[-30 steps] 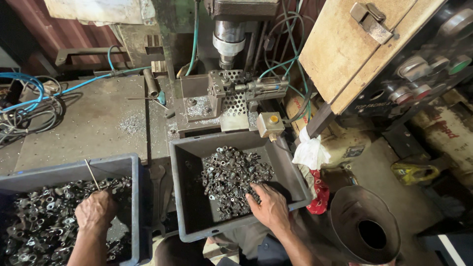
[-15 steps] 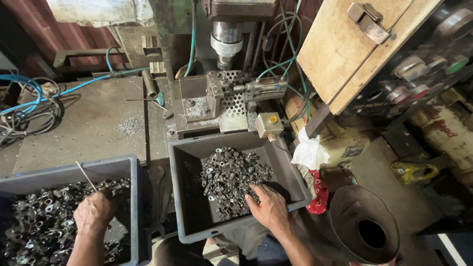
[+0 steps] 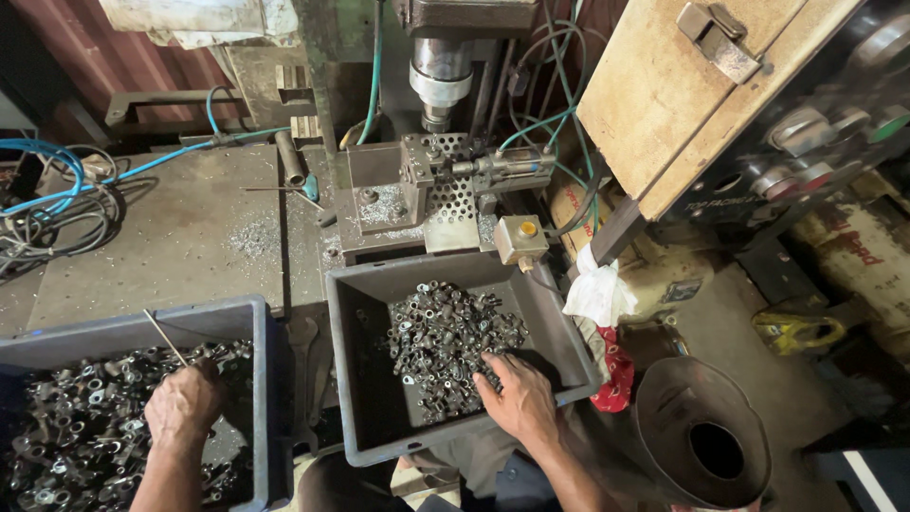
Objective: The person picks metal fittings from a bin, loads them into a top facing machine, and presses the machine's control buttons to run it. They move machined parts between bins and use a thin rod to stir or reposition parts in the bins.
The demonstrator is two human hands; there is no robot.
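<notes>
Left hand (image 3: 182, 408): grip closed on a thin metal rod (image 3: 163, 336), poking up over the small dark metal parts (image 3: 76, 427) in the blue plastic bin (image 3: 142, 322).
Right hand (image 3: 517, 400): grip spread flat, touching small grey metal rings (image 3: 441, 341) in the grey plastic bin (image 3: 353, 313).

A worn grey metal bench (image 3: 180, 246) carries everything. At its twelve o'clock stands a drill press fixture (image 3: 427, 190) with a perforated plate. Metal shavings (image 3: 254, 237) lie scattered near the middle. A coil of blue and grey cables (image 3: 47, 204) sits at nine o'clock. A blue bin (image 3: 261, 379) of small metal parts rests at seven o'clock, and a grey bin (image 3: 555, 327) of parts at five o'clock.
</notes>
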